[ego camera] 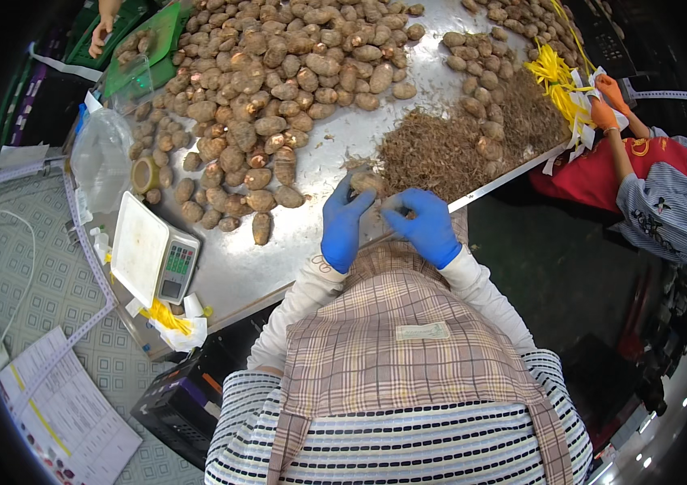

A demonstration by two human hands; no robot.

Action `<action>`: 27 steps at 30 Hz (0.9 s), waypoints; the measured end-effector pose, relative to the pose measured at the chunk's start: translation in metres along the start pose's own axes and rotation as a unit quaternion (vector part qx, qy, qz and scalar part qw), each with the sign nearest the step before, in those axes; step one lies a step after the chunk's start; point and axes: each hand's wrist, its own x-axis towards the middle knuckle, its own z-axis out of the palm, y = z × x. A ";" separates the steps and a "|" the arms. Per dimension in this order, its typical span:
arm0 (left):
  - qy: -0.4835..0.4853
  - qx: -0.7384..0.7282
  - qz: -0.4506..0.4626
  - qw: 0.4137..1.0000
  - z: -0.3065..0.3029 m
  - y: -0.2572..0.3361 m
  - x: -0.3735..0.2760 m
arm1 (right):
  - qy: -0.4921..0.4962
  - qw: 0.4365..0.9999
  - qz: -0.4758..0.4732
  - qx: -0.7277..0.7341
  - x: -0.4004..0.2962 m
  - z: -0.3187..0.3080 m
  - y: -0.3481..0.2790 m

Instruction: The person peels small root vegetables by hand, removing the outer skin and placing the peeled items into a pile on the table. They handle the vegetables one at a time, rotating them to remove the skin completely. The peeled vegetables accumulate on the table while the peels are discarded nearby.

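Blue gloves cover both of my hands at the near edge of a metal table [234, 297]. My left hand [344, 221] holds a brown taro corm [367, 182] between fingers and thumb. Just right of the corm is my right hand [421, 221], its thumb and fingers curled towards each other; whether they pinch anything is too small to tell. Behind my hands lies a heap of brown fibrous peelings [431, 154]. A large pile of taro corms [282, 60] spreads over the table, ahead and to the left.
A digital scale [143, 248] stands at the left, by a tape roll [145, 174], a clear plastic bag [100, 157] and yellow ties [167, 316]. A green crate [137, 54] is far left. A co-worker's orange-gloved hands [605, 113] handle yellow strips [552, 73] at right; another person's hand [99, 37] shows top left.
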 end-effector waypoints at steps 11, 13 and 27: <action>-0.031 0.055 0.032 0.997 0.009 0.015 -0.008 | 0.028 0.980 0.173 0.091 0.014 0.000 0.022; -0.045 0.110 0.047 0.992 0.007 0.018 -0.011 | 0.030 0.978 0.169 0.117 0.013 0.003 0.029; -0.079 -0.087 0.005 0.993 -0.007 0.000 -0.004 | 0.058 0.970 0.164 0.171 0.008 0.002 0.033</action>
